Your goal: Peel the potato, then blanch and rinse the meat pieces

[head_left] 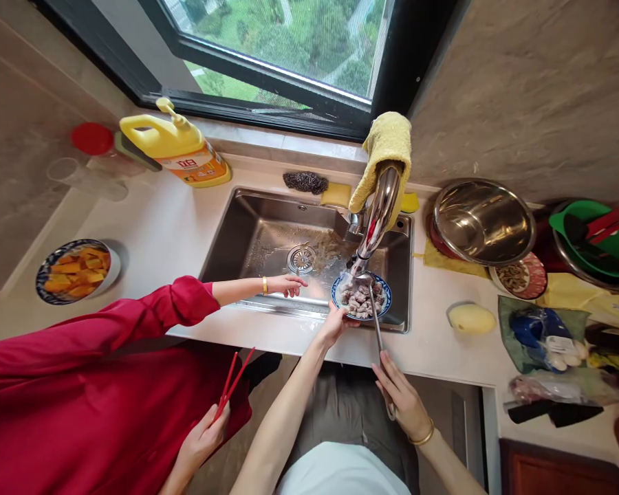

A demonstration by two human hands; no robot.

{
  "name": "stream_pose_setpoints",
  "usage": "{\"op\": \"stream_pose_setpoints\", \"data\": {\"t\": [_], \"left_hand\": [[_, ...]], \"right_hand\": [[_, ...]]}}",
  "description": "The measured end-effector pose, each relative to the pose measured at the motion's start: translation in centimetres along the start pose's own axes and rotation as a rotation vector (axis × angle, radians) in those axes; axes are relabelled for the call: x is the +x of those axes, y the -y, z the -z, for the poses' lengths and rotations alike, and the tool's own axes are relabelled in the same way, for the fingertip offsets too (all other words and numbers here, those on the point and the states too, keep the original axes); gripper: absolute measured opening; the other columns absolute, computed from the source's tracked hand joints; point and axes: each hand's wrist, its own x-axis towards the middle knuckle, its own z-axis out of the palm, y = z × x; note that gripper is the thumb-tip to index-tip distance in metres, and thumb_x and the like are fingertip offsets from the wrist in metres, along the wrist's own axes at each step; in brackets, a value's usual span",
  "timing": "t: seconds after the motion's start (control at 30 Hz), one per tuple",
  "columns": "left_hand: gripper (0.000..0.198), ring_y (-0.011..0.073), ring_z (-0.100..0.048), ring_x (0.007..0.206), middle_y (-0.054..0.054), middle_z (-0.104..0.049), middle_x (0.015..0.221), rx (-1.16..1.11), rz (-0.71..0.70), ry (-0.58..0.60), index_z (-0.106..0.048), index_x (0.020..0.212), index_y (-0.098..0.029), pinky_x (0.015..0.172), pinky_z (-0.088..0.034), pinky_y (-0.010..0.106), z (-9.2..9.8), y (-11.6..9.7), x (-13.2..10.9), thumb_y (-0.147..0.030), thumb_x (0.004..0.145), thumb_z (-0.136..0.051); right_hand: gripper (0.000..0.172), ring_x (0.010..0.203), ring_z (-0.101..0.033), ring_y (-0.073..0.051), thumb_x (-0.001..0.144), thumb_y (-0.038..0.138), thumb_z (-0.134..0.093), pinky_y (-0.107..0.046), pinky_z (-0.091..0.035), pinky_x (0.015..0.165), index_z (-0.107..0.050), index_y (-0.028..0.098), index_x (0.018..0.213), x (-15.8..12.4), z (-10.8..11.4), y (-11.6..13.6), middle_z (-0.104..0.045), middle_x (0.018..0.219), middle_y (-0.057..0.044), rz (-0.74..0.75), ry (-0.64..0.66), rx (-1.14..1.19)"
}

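My left hand (334,324) grips the near rim of a small blue-rimmed bowl (384,304) of pale meat pieces, held over the steel sink (258,234) right under the faucet (379,210). My right hand (401,397) is closed round the handle of a long metal utensil (377,330). The utensil's far end reaches into the meat. A yellow cloth (386,141) is draped over the top of the faucet.
A person in a red top stands at my left, one hand (287,284) on the sink's front edge, the other holding red chopsticks (233,382). A yellow detergent jug (178,146), a bowl of orange food (75,269), a steel bowl (482,220) and a peeled potato (472,319) sit on the counter.
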Motion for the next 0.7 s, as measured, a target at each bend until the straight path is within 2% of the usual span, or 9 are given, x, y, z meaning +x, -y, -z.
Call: {"op": "stream_pose_setpoints", "data": {"t": [0.17,0.3,0.57,0.7], "left_hand": [[0.052,0.0170,-0.065,0.072,0.002,-0.063,0.099,0.014,0.008,0.000,-0.026,0.114,-0.031,0.072,-0.058,0.041,-0.2,0.4,-0.4,-0.020,0.073,-0.057],[0.055,0.0174,-0.065,0.073,0.001,-0.064,0.096,0.030,0.007,-0.005,-0.025,0.118,-0.031,0.076,-0.057,0.043,-0.2,0.8,-0.3,-0.021,0.074,-0.056],[0.057,0.0180,-0.065,0.080,0.002,-0.060,0.111,0.078,-0.006,0.004,-0.023,0.124,-0.034,0.077,-0.055,0.042,0.0,1.8,-0.1,-0.028,0.077,-0.054],[0.062,0.0201,-0.061,0.090,0.007,-0.049,0.132,0.153,-0.080,0.022,-0.019,0.131,-0.033,0.071,-0.055,0.038,0.4,1.9,0.1,-0.031,0.080,-0.054]], "right_hand": [[0.058,0.134,-0.036,-0.024,0.089,0.004,-0.044,-0.039,-0.043,0.105,-0.034,0.023,0.143,-0.4,0.4,-0.1,-0.034,0.148,-0.009,0.060,0.039,-0.085],[0.060,0.133,-0.037,-0.024,0.089,0.004,-0.044,-0.038,-0.043,0.105,-0.030,0.023,0.144,-0.1,1.0,0.0,-0.034,0.147,-0.009,0.074,0.042,-0.104],[0.058,0.132,-0.039,-0.024,0.089,0.005,-0.044,-0.038,-0.044,0.104,-0.034,0.025,0.143,-0.2,2.0,0.2,-0.034,0.147,-0.008,0.079,0.046,-0.085],[0.058,0.130,-0.042,-0.024,0.088,0.003,-0.044,-0.039,-0.044,0.105,-0.036,0.022,0.142,0.3,3.4,-0.3,-0.037,0.146,-0.010,0.030,-0.073,-0.048]]}}
